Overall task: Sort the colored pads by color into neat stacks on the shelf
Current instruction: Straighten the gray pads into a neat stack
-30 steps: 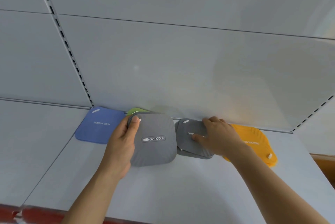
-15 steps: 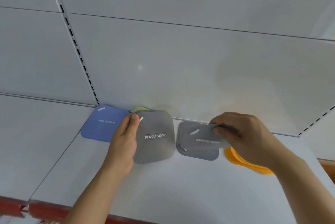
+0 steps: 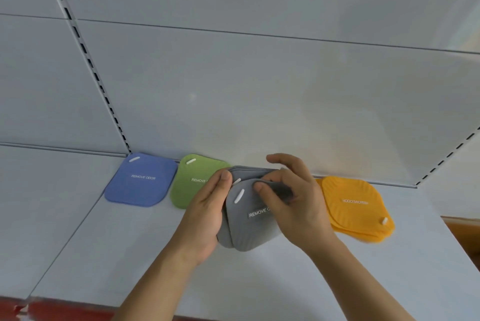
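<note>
Both hands are meeting over the grey pads (image 3: 245, 227) mid-shelf (image 3: 259, 281). The left hand (image 3: 205, 217) is gripping their left edge, thumb on top. The right hand (image 3: 293, 201) is pinching the top pad's far corner, fingers curled over it. The blue pad (image 3: 141, 180) and green pad (image 3: 192, 180) are lying to the left, the orange pads (image 3: 355, 206) to the right.

Single view only, head-worn, wide-angle. Looks forward and down onto the shelf (image 3: 259, 281) at close range; both forearms enter from the bottom edge. The shelf's back panel (image 3: 259, 100) fills the upper two thirds of the frame, lines bowed by the lens. No second view to overlap with.
</note>
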A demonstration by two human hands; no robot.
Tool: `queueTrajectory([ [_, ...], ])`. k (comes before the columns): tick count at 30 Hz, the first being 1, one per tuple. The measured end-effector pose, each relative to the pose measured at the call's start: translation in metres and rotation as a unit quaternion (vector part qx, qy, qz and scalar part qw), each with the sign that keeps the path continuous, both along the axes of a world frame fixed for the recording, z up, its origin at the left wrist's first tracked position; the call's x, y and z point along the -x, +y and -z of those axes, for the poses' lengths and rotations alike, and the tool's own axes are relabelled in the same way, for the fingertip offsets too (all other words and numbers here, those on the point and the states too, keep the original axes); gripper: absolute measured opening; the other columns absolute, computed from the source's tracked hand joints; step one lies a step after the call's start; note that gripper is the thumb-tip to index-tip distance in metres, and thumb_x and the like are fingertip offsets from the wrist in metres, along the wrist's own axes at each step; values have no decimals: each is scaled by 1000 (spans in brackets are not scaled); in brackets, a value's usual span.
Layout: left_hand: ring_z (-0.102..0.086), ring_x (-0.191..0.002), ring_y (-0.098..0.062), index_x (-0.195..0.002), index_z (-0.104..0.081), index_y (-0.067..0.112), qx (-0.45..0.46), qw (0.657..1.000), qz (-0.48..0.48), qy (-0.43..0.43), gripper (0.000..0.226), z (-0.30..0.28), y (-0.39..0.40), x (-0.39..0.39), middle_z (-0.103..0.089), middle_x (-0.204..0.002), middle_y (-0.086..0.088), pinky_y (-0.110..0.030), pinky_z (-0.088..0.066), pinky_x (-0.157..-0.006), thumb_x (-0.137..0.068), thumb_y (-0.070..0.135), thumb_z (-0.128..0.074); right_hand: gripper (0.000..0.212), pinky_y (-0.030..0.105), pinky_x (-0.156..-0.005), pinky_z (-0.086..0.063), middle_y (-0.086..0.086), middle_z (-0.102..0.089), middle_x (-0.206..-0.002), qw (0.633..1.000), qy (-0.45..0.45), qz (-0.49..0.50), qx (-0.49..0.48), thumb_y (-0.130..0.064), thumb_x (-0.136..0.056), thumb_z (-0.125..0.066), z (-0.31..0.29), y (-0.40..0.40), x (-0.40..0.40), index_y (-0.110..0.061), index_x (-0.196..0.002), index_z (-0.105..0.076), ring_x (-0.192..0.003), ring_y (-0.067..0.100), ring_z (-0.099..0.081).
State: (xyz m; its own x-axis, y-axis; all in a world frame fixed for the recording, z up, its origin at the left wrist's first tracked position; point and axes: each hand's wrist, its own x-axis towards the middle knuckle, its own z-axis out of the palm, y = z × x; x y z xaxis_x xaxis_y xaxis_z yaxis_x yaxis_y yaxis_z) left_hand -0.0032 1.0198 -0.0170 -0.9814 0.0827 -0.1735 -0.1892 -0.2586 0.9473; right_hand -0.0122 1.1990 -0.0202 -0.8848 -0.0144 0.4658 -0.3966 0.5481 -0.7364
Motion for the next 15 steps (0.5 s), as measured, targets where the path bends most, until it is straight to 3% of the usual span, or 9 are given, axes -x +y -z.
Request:
queueTrajectory([
  [2, -70, -120, -19, -125, -73, 22, -1, 1000, -2, 1, 38, 3, 1, 0, -77, -126, -3, -39, -52, -104, -110, 37, -42, 7, 21, -79, -53, -16, -63, -126, 998, -40, 11, 50, -22, -88, -79, 1, -5, -3, -26, -85, -75, -110, 6, -65],
  [5, -69, -124, -23, -124, -76, 26, -24, 999, -7, -24, 39, 8, 2, 1, -75, -129, -4, -45, -52, -107, -109, 42, -44, 10, 22, -83, -52, -19, -64, -119, 993, -64, 43, 87, -24, -88, -79, 2, -13, -6, -30, -82, -74, -112, 5, -63],
  [10, -73, -115, -23, -125, -75, 23, -43, 998, -8, -44, 42, 10, 4, -2, -77, -126, -8, -41, -56, -94, -109, 44, -43, 10, 24, -86, -52, -18, -61, -119, 991, -74, 65, 87, -24, -88, -79, 6, -20, -7, -31, -83, -74, -113, 5, -61],
  [12, -73, -118, -23, -128, -74, 22, -40, 998, -11, -42, 50, 8, 4, -4, -77, -127, -6, -44, -55, -100, -103, 56, -47, 8, 24, -85, -52, -18, -60, -119, 992, -67, 76, 79, -24, -88, -79, 8, -21, -7, -29, -84, -74, -112, 5, -61],
  [15, -67, -126, -30, -130, -68, 24, 11, 1000, 10, 19, 61, 10, 3, -4, -73, -131, -5, -59, -49, -112, -91, 71, -63, 6, 19, -80, -51, -17, -58, -120, 992, -54, 88, 67, -24, -88, -79, 11, -24, -10, -27, -88, -74, -112, 2, -59],
])
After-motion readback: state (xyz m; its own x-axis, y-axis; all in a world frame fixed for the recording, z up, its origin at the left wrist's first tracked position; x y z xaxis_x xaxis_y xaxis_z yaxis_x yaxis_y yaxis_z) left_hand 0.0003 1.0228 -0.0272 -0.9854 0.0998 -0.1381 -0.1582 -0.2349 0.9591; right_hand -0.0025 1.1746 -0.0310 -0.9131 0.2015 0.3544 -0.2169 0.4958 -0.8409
